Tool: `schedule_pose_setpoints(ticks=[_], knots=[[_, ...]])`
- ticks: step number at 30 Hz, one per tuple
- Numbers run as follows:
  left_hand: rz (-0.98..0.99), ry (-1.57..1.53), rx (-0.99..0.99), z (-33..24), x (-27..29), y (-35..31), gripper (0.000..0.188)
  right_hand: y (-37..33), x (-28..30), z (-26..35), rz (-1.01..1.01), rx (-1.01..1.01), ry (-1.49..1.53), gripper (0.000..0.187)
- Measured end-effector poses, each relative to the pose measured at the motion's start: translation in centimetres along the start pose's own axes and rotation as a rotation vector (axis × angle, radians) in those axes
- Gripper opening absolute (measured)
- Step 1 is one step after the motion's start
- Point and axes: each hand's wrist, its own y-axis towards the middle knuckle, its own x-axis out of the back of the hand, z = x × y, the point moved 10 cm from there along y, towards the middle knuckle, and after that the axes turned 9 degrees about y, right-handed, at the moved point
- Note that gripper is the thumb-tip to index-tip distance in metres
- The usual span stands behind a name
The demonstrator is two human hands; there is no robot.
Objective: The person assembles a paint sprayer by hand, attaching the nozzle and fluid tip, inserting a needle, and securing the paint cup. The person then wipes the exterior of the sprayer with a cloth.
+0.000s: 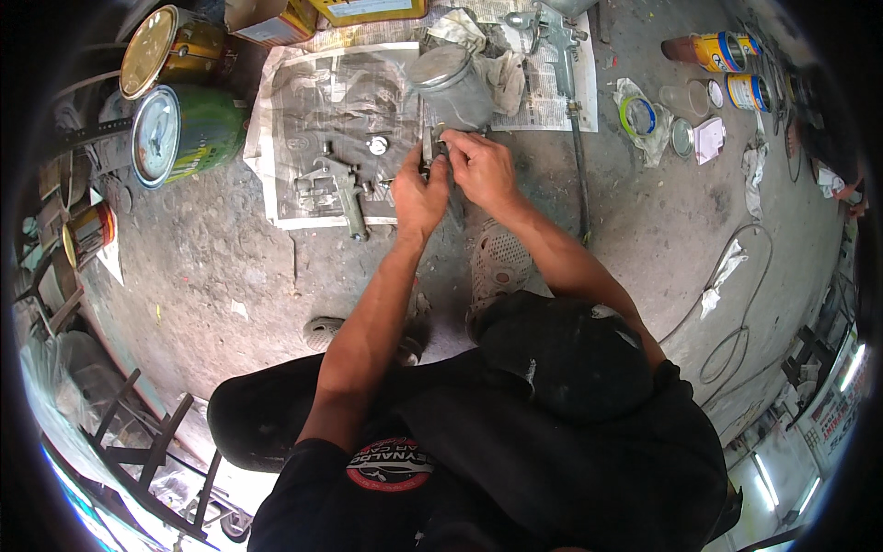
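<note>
My left hand (421,195) is closed around a narrow grey metal piece (428,143) that stands up between thumb and fingers. At the top of that piece my right hand (480,169) pinches a small part, mostly hidden by the fingertips. Just beyond both hands stands a grey metal cup (455,92) with a round top. To their left, a spray gun body (349,199) lies on a spread newspaper (287,92). A small round silver part (377,145) and a short metal fitting (326,147) lie above it.
A second spray gun (559,41) lies far right, its dark hose (579,170) running toward me. Crumpled rags (501,78) lie beside the cup. Paint cans, one green (207,132) and one yellow (189,53), stand at left. A tape roll (637,116) and small cans lie at right.
</note>
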Motion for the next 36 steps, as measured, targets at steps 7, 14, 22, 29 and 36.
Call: schedule_pose_setpoints(ticks=[7,14,22,29,36], knots=[[0.103,0.013,0.088,0.2,0.6,0.4,0.046,-0.7,-1.6,0.1,0.139,0.016,-0.102,0.027],[0.247,-0.114,0.078,1.6,-0.6,1.0,0.049,0.0,-2.8,0.5,0.177,0.146,-0.194,0.036],[0.097,0.015,0.108,4.7,-0.1,1.7,0.051,-2.2,-0.2,-2.8,0.024,-0.186,0.021,0.012],[0.297,-0.528,0.217,5.3,-2.2,2.1,0.046,-3.6,-4.4,-5.7,0.778,-0.631,0.523,0.019],[0.348,-0.703,0.278,2.0,0.2,1.5,0.036,-2.2,-1.2,-4.2,0.943,-0.621,0.398,0.026]])
